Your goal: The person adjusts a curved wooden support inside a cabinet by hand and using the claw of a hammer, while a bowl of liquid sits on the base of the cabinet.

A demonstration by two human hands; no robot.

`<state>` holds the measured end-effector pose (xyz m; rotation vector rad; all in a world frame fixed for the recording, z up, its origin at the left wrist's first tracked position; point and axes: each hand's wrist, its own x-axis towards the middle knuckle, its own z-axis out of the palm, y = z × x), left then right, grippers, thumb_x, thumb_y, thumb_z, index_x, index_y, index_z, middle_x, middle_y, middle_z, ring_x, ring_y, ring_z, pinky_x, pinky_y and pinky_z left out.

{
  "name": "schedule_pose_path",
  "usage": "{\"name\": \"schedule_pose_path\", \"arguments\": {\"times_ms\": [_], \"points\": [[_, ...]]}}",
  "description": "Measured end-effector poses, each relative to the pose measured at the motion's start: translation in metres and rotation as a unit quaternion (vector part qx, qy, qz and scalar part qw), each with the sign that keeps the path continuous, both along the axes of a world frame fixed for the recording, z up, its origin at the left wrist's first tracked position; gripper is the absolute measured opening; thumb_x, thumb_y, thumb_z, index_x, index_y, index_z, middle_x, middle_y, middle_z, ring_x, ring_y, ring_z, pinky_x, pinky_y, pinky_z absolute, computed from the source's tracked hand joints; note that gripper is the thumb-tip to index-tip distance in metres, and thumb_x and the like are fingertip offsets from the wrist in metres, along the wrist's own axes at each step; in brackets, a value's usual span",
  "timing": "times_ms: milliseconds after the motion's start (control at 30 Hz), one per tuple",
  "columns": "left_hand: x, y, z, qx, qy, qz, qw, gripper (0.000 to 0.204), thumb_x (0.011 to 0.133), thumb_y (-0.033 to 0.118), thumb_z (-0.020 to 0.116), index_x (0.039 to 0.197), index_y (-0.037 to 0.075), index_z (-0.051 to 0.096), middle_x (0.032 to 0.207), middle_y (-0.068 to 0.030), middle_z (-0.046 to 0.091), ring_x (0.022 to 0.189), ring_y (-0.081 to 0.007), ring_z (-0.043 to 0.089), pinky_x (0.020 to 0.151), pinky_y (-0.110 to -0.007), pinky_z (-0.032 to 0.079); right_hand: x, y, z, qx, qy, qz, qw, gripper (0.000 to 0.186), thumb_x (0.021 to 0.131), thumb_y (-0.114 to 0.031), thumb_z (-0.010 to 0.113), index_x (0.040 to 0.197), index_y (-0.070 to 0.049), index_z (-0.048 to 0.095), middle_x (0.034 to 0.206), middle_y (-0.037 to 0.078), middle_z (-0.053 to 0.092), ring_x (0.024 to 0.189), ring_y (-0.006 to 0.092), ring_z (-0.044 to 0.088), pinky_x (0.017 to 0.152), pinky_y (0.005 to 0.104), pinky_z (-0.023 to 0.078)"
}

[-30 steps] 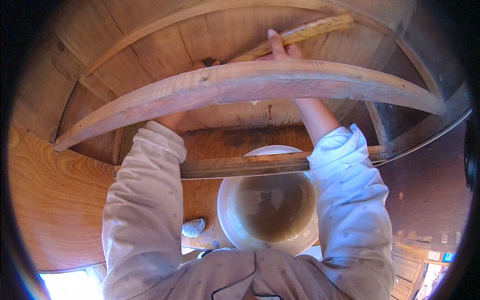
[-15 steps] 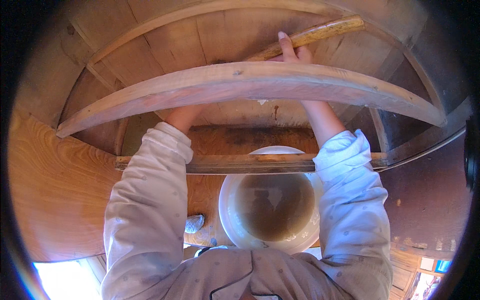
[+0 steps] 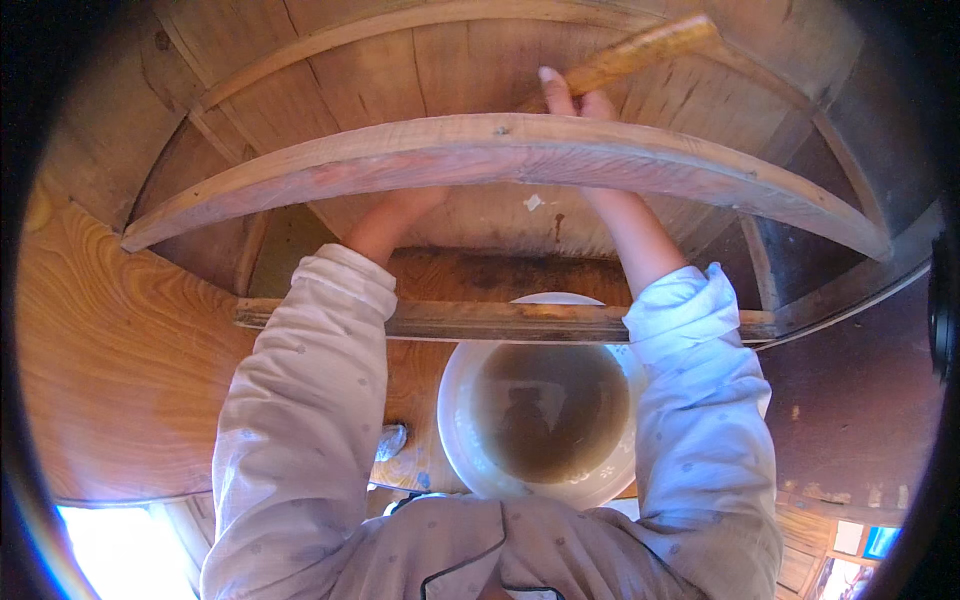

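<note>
My right hand (image 3: 577, 100) is closed round a thick yellowish wooden handle (image 3: 640, 58), with the thumb laid along it. The handle slants up to the right against the plank boards (image 3: 360, 75) behind a curved wooden beam (image 3: 490, 155). That beam hides the handle's lower end, so the kind of tool cannot be made out. My left forearm (image 3: 390, 222) reaches up behind the same beam. The left hand's fingers are hidden there. A small pale patch (image 3: 533, 202) shows on the boards between my forearms.
Below a straight wooden crossbar (image 3: 500, 322) stands a white basin (image 3: 457, 430) holding murky brown water. A second curved rib (image 3: 420, 17) runs across the boards higher up. Wood-grain panel (image 3: 130, 370) lies at left, a dark reddish panel (image 3: 840, 400) at right. A grey shoe tip (image 3: 391, 441) shows beside the basin.
The right hand and the wooden handle have shifted slightly left, and the hand sits lower behind the beam. My left forearm has moved a little right. The pale patch is more exposed.
</note>
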<state>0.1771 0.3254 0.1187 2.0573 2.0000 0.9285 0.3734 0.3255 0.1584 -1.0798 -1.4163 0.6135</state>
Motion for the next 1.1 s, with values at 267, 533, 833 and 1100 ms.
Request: {"name": "schedule_pose_path", "arguments": {"times_ms": [267, 533, 833, 1100], "points": [[-0.038, -0.001, 0.012, -0.037, -0.039, -0.109, 0.993, 0.032, 0.087, 0.021, 0.059, 0.113, 0.004, 0.056, 0.108, -0.0138, 0.059, 0.098, -0.0262, 0.055, 0.088, -0.037, 0.043, 0.027, 0.018, -0.014, -0.079, 0.195, -0.105, 0.972, 0.06, 0.081, -0.056, 0.057, 0.095, 0.003, 0.06, 0.088, 0.018, 0.062, 0.078, 0.0247, 0.059, 0.073, 0.036, 0.046], [-0.087, -0.109, 0.036, 0.078, 0.037, -0.123, 0.989, 0.022, 0.087, 0.018, 0.058, 0.099, 0.001, 0.059, 0.093, -0.0131, 0.063, 0.082, -0.0259, 0.06, 0.077, -0.035, 0.047, 0.035, 0.006, -0.002, -0.027, 0.127, -0.093, 0.987, 0.047, 0.085, -0.05, 0.055, 0.087, -0.003, 0.057, 0.071, 0.006, 0.056, 0.066, 0.016, 0.052, 0.062, 0.0313, 0.043], [-0.128, -0.255, -0.007, 0.064, -0.282, 0.017, 0.957, 0.01, 0.089, 0.01, 0.055, 0.089, 0.0, 0.057, 0.073, -0.0031, 0.057, 0.069, -0.0083, 0.052, 0.063, -0.023, 0.042, 0.017, -0.021, 0.026, 0.014, -0.094, -0.055, 0.994, 0.041, 0.086, -0.046, 0.058, 0.086, -0.005, 0.058, 0.069, 0.0, 0.053, 0.066, 0.0104, 0.048, 0.062, 0.0274, 0.042], [-0.139, -0.323, -0.061, 0.0, -0.391, 0.062, 0.918, 0.011, 0.089, 0.01, 0.057, 0.093, 0.0, 0.058, 0.073, -0.002, 0.058, 0.067, -0.0061, 0.053, 0.059, -0.022, 0.043, -0.023, -0.045, 0.032, 0.01, 0.178, -0.048, 0.983, 0.051, 0.087, -0.048, 0.056, 0.103, 0.0, 0.056, 0.082, 0.002, 0.056, 0.076, 0.0126, 0.05, 0.074, 0.0279, 0.043]]}}
